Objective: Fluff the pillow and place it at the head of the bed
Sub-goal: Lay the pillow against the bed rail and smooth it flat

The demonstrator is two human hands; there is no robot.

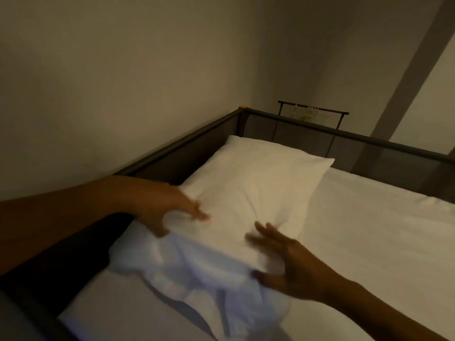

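A bed (369, 242) with a smooth white sheet fills the lower half of the view, set into the corner of a dim room with plain pale walls (123, 70). A dark metal frame (307, 123) with mesh panels runs along the left side and across the far end, meeting at a corner post topped by a small orange cap (243, 107). Behind the far rail stands a thin black clothes rail (312, 110) with a few light hangers (310, 112) on it. A broad grey beam (416, 62) slants across the wall at the right.

The white pillow (256, 188) lies on the sheet in the far left corner of the bed, its far edge close to the end rail and its left edge along the side rail. Its near end trails into loose, crumpled fabric (197, 271) that looks bluish in the light.

The left hand (170, 207) reaches over the side rail and rests on the pillow's near left corner, fingers spread and pressing into the cloth, its grip released. The right hand (283, 257) is at the pillow's near right edge, fingers splayed and blurred, its grip also released; whether the fingertips touch the pillow cannot be told.
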